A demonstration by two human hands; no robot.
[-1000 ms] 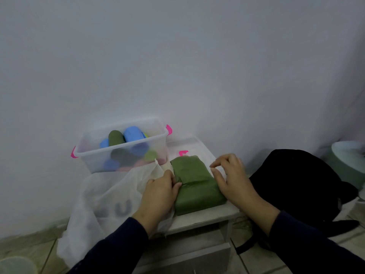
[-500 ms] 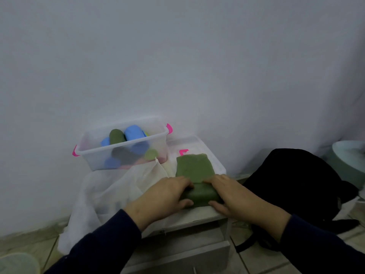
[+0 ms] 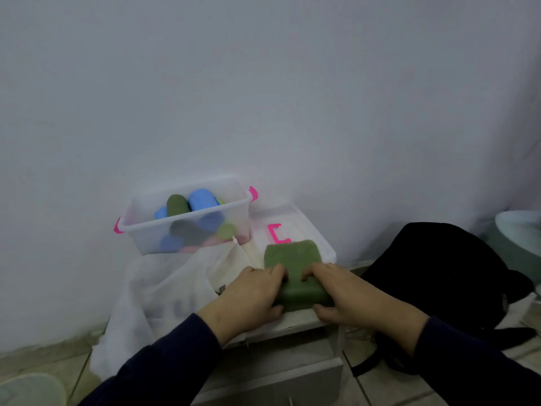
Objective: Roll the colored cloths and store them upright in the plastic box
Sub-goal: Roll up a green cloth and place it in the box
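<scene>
While curled round the near rolled end of the green cloth (image 3: 292, 269), left hand (image 3: 251, 297) and right hand (image 3: 348, 294) grip it from either side, fingers (image 3: 276, 272) hooked over the roll, thumbs underneath. Half rolled, far end flat on the counter (image 3: 298, 322), partly over the lid (image 3: 292, 222). Just behind-left, clear box (image 3: 187, 230) holding blue and green rolls. White bag (image 3: 164, 291) draped left, black bag (image 3: 439, 273) right.

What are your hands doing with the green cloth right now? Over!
Left hand and right hand both grip the green cloth, near end rolled up. Far half flat on the clear lid. Plastic box open, rolls inside. Nothing blocking.
</scene>
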